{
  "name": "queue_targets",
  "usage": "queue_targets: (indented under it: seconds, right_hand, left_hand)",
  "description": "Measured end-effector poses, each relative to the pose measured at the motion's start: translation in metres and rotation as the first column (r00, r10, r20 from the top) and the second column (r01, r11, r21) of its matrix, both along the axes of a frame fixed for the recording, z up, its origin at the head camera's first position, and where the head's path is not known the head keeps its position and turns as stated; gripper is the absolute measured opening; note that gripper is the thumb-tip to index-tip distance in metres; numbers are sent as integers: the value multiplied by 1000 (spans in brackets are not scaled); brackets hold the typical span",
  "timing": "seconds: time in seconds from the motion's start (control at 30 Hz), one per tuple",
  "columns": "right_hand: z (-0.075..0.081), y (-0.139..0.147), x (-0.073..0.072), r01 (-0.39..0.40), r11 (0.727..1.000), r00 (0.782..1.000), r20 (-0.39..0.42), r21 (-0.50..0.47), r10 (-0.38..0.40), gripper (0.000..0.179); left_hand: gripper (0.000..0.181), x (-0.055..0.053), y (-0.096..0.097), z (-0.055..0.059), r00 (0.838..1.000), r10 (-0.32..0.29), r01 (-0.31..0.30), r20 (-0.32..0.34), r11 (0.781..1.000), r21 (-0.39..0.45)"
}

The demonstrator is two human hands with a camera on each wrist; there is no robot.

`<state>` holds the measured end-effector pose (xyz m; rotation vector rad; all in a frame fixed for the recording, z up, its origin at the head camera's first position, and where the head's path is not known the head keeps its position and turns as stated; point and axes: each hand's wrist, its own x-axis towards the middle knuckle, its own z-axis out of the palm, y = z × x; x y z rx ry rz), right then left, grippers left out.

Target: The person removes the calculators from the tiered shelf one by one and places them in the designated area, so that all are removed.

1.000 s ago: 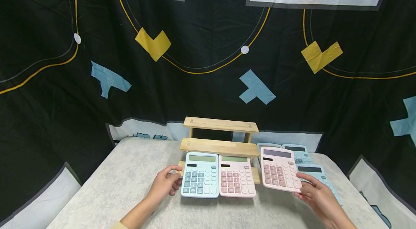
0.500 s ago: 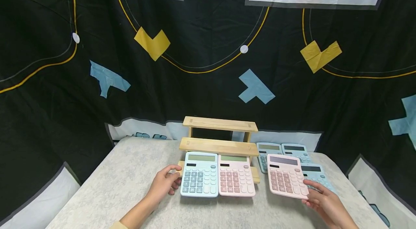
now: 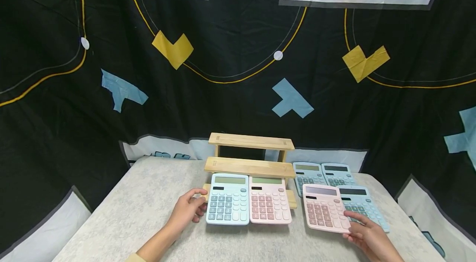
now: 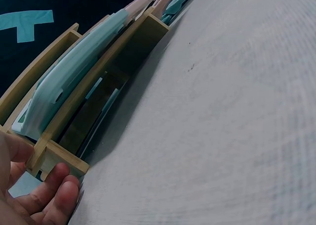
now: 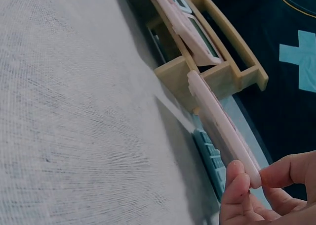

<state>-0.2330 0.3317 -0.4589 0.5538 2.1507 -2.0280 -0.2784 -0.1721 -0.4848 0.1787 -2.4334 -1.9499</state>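
My right hand (image 3: 366,233) pinches a pink calculator (image 3: 324,209) by its lower right corner. The right wrist view shows this calculator (image 5: 224,126) edge-on, tilted above the table, between thumb and fingertips (image 5: 234,190). My left hand (image 3: 189,209) grips the left end of a tiered wooden rack (image 3: 250,167); in the left wrist view, the thumb and fingers lie around the front end of the rack (image 4: 64,158). On its lower tier lean a light blue calculator (image 3: 228,200) and another pink calculator (image 3: 270,201), side by side.
Several blue calculators lie on the table right of the rack, among them one at the back (image 3: 338,174) and a nearer one (image 3: 366,206) partly behind the held pink one. A black patterned cloth (image 3: 230,109) hangs behind the grey table (image 3: 148,196).
My right hand has brought the pink calculator down and toward me, away from the rack's right end, uncovering more of the blue calculators. My left hand has stayed on the rack.
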Motion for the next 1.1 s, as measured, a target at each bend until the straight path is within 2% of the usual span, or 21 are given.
queue_targets:
  seconds: [0.33,0.73,1.1]
  right_hand:
    - [-7,-1,-2,-8,1000,998,56,8,8,62]
    - [-10,-1,-3,4,1000,997,78,13,-5,64]
    - [-18,0,-4,95,991,988,116,90,-105,60]
  left_hand:
    - [28,0,0,-1,1000,-1,1,0,1000,-14]
    - [27,-1,0,1,1000,5,-5,1,1000,-13]
    - [27,0,0,0,1000,3,-3,3,1000,-3]
